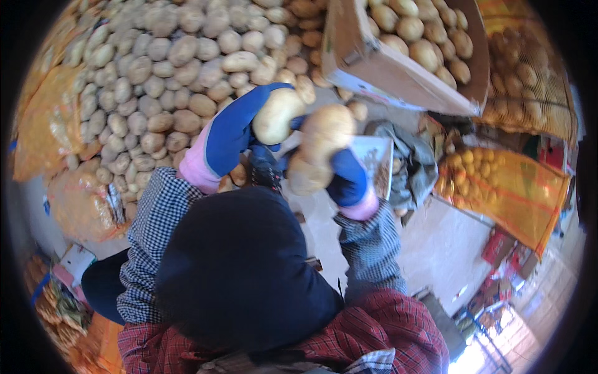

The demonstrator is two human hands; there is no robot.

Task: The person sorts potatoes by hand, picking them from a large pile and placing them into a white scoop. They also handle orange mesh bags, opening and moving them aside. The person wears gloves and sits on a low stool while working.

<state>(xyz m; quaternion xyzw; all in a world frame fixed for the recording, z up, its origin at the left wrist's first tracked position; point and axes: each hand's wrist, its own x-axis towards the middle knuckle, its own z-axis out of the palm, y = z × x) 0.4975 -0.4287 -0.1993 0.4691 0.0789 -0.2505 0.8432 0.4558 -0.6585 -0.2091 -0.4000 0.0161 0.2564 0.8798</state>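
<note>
My left hand (pixel 237 124), in a blue glove with a pink cuff, grips a large pale potato (pixel 279 116). To its right, my right hand (pixel 349 180) wears a matching glove and holds a larger, blurred potato (pixel 328 131). A second potato (pixel 306 175) is against the right hand's inner side; whether the fingers grip it is unclear from the blur. Both hands are raised over the floor. A big heap of loose potatoes (pixel 161 70) spreads beyond and left of the left hand. Ahead of the right hand stands a cardboard box (pixel 397 75) with potatoes in it.
A white tray (pixel 385 175) with brown crumbs and a dark grey cloth (pixel 413 168) lie right of the right hand. Orange mesh bags (pixel 523 201) stand farther right, some holding potatoes. Orange sacking (pixel 49 121) edges the heap. A dark shoe (pixel 265 168) is between the hands.
</note>
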